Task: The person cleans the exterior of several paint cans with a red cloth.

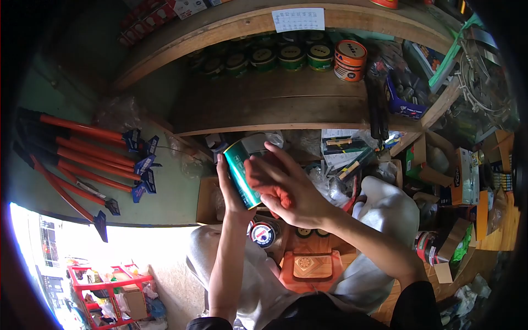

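A green can [240, 170] is tilted in front of me, below the wooden shelf. My left hand [231, 190] is wrapped round its left side and lower end. A red cloth [267, 179] is bunched in my right hand [294, 190], against the can's right side. The fingers of my right hand are partly spread over the cloth. Beneath my hands, between my knees, a round tin with a white and red lid [263, 234] stands beside an orange plastic stool [312, 269].
Green cans [291, 56] and an orange can [350, 60] line the shelf [269, 113] ahead. Orange-handled tools [96, 157] hang at the left. Open cardboard boxes [429, 159] and plastic bags crowd the right. A red rack [107, 286] stands lower left.
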A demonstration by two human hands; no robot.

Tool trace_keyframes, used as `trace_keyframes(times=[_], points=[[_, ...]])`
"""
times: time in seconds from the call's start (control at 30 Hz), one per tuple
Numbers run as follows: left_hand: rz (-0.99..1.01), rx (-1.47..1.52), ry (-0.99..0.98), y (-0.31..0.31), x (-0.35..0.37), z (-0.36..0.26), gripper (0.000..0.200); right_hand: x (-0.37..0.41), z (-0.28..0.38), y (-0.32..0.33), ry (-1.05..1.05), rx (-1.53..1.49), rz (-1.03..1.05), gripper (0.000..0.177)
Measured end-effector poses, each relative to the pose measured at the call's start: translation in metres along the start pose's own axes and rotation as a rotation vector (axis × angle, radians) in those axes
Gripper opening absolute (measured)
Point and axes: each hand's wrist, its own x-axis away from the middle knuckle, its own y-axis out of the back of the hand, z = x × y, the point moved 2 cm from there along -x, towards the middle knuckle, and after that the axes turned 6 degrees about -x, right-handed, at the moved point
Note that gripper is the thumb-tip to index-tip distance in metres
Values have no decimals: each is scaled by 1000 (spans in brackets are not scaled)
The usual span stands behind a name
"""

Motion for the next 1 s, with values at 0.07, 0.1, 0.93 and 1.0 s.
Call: trace_keyframes(times=[0.07, 0.1, 0.93, 1.0], points=[[59, 43, 32, -6, 4, 4, 72, -4, 2, 6, 107, 190, 42, 70], [142, 66, 7, -14, 5, 4, 71, -9, -3, 9, 61, 88, -47, 68], [39, 192, -16, -3, 7, 14, 77, -22, -61, -6, -765, -1040, -194, 30], [19, 243, -53, -3, 10, 11, 78, -9, -51, -16, -744, -1004, -225, 41]])
